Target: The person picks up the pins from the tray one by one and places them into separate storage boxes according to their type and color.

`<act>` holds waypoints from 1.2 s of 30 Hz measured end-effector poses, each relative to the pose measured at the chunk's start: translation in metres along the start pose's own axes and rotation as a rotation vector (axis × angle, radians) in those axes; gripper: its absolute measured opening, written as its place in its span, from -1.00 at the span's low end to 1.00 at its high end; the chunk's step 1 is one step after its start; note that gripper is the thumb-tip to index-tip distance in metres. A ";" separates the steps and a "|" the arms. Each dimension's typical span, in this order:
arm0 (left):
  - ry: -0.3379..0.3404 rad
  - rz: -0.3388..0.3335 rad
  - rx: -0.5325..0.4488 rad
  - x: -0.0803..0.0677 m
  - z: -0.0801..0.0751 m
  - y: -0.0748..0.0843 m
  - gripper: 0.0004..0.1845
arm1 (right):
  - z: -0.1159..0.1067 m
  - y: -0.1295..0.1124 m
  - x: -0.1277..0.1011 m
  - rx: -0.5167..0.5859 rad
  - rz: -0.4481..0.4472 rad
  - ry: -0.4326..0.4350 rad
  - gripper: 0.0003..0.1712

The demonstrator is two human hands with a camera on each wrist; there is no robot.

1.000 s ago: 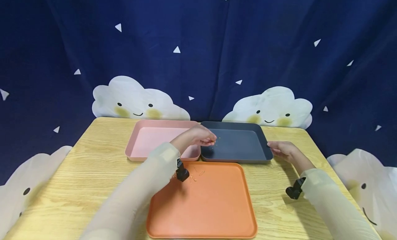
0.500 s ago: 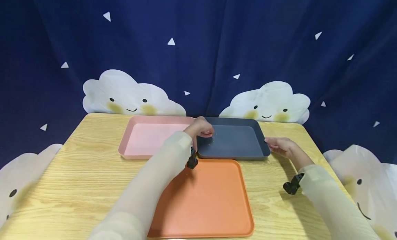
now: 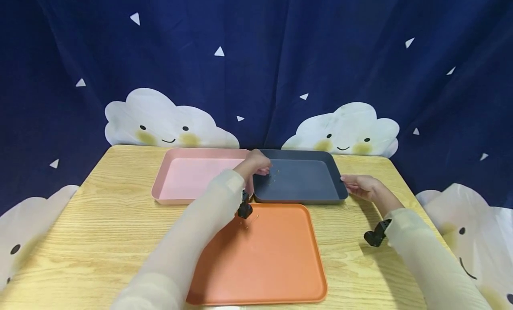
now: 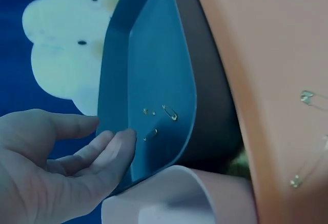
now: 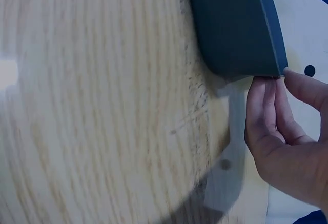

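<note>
A few small gold safety pins [image 4: 163,116] are seen lying loose on the floor of the dark grey tray [image 3: 316,186], near its left wall, where they are penned in by the raised rim. Just above them the left hand [image 3: 256,163] is held over that near-left corner, fingers relaxed and slightly spread, nothing gripped. The tray's right edge is touched by the right hand [image 3: 360,185], its fingertips [image 5: 266,88] laid straight against the rim, seemingly to steady it. More safety pins [image 4: 307,131] are left on the orange tray [image 3: 264,265] in front; a pink tray [image 3: 188,178] is set alongside on the wooden table [image 3: 120,221].
</note>
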State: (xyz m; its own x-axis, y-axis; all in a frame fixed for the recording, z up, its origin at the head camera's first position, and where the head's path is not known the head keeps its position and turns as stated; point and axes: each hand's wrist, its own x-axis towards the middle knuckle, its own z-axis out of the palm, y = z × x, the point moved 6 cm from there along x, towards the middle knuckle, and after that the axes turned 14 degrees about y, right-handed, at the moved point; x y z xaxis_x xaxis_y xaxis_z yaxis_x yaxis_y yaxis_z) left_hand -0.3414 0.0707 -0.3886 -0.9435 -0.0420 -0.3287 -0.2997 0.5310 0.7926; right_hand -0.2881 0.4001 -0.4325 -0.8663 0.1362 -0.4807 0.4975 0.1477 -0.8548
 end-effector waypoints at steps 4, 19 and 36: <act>-0.133 0.107 -0.041 -0.016 -0.001 0.002 -0.70 | 0.002 -0.002 0.000 -0.001 0.021 -0.037 -0.67; -0.305 0.432 0.119 -0.095 -0.034 -0.034 -0.88 | 0.000 0.001 0.002 0.153 0.183 -0.165 -0.57; -0.221 1.090 0.598 -0.149 -0.042 -0.093 -0.85 | 0.001 0.002 0.002 0.118 0.152 -0.119 -0.57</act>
State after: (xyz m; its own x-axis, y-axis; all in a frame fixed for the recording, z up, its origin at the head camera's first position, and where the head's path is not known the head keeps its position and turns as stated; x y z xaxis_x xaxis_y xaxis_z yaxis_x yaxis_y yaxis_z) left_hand -0.1792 -0.0081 -0.3913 -0.5991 0.7689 0.2232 0.7821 0.5023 0.3688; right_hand -0.2886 0.3996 -0.4354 -0.7845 0.0303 -0.6193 0.6200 0.0181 -0.7844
